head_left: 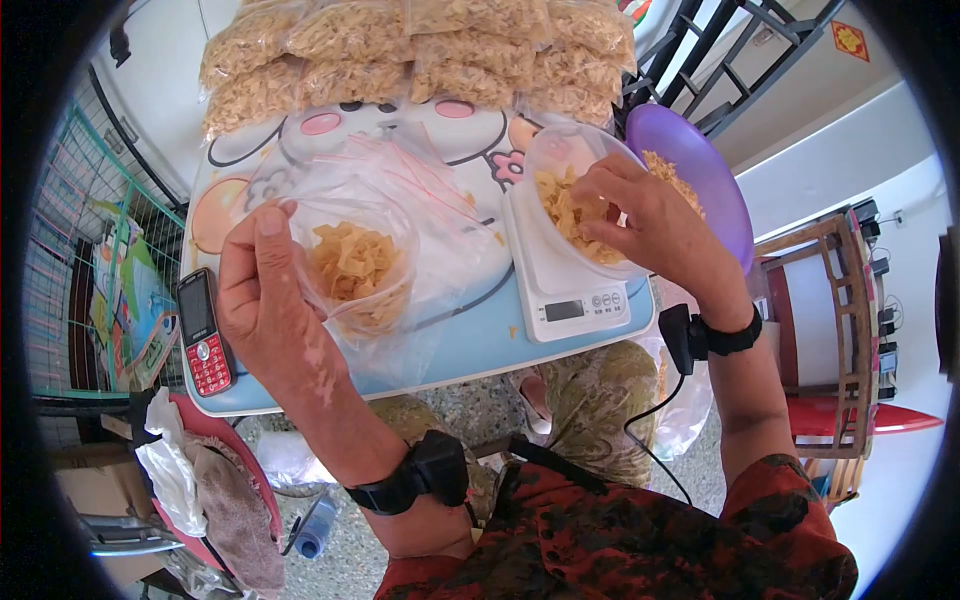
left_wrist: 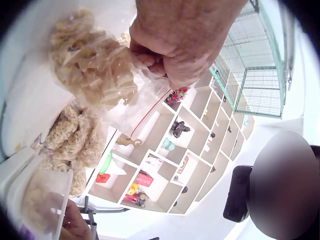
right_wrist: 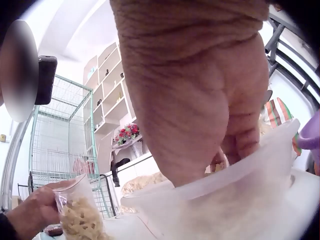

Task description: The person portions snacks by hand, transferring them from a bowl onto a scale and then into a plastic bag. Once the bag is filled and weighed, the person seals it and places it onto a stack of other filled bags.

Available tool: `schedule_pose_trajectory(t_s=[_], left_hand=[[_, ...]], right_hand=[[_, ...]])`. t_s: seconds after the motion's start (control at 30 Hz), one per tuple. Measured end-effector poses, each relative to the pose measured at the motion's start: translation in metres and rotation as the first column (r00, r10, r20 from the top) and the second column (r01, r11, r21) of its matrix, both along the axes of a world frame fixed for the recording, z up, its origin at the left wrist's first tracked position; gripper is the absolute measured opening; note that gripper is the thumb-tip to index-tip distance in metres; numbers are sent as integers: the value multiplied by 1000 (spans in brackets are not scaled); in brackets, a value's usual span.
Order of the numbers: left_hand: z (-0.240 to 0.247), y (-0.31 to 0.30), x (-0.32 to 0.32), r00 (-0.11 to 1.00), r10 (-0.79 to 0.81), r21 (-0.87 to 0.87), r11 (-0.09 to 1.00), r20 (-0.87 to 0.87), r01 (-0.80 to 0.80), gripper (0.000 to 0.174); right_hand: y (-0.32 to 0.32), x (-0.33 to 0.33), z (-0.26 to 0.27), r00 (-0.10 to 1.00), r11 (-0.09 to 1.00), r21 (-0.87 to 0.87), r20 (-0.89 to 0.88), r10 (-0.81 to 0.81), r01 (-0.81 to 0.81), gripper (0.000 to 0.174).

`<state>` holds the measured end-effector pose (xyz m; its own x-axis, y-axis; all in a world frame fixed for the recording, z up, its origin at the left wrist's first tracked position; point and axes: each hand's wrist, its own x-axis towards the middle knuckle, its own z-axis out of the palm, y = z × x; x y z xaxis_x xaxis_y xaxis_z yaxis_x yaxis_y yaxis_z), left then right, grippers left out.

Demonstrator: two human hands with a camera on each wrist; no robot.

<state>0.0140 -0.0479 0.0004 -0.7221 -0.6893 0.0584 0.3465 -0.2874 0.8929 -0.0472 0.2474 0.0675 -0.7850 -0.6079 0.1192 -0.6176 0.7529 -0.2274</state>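
At the left, my left hand [head_left: 262, 285] grips the edge of a clear zip bag [head_left: 410, 285] that holds dried yellowish flakes [head_left: 352, 262]. Its mouth stands open toward the head camera, and a red zip line shows in the left wrist view. My right hand [head_left: 655, 215] reaches into a clear plastic bowl [head_left: 545, 145], its fingers curled over the flakes [head_left: 560, 205] there, thumb opposite them. The bowl's wall hides part of those fingers in the right wrist view. Under the bowl is a white digital scale [head_left: 580, 325].
Filled bags [head_left: 410, 60] are stacked along the table's far side. Loose zip bags [head_left: 400, 165] lie behind the left hand. A purple basin [head_left: 725, 185] with more flakes stands beyond the right hand. A red and black keypad phone [head_left: 205, 340] lies at the table's left edge.
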Motion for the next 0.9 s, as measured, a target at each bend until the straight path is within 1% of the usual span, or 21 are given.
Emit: schedule_pose_trajectory(t_s=[0.03, 0.13, 0.23, 0.33, 0.43, 0.53, 0.63, 0.73, 0.83, 0.9], left_hand=[[0, 0, 0, 1000, -1, 7, 1000, -8, 1, 20], [0, 0, 0, 1000, -10, 27, 1000, -29, 11, 19], [-2, -1, -1, 999, -21, 39, 999, -31, 22, 19], [-3, -1, -2, 999, -23, 40, 999, -26, 24, 19], [-3, 0, -2, 1000, -19, 33, 999, -24, 20, 19], [-3, 2, -3, 1000, -7, 0, 1000, -30, 7, 21], [-5, 1, -5, 999, 10, -57, 998, -41, -13, 23], [-4, 1, -5, 999, -3, -18, 1000, -44, 2, 22], [-2, 1, -3, 999, -13, 31, 999, -37, 15, 20], [-1, 2, -2, 999, -17, 36, 999, -33, 18, 20]], right_hand=[[0, 2, 0, 1000, 1000, -4, 8, -14, 14, 23], [2, 3, -1, 998, 998, 33, 33, -53, 52, 33], [1, 8, 9, 982, 995, 46, 163, -94, 87, 46], [7, 11, 8, 994, 999, 45, 110, -1, -4, 49], [10, 11, 5, 997, 999, 54, 83, 1, -6, 47], [7, 9, 3, 999, 997, 73, 35, 16, -19, 40], [7, 1, 1, 998, 996, 87, 69, -1, -5, 32], [8, -6, 1, 998, 996, 60, 16, 62, -63, 22], [10, -5, 2, 995, 992, -111, 86, -47, 56, 17], [15, -6, 3, 975, 944, -281, 183, -124, 173, 17]])
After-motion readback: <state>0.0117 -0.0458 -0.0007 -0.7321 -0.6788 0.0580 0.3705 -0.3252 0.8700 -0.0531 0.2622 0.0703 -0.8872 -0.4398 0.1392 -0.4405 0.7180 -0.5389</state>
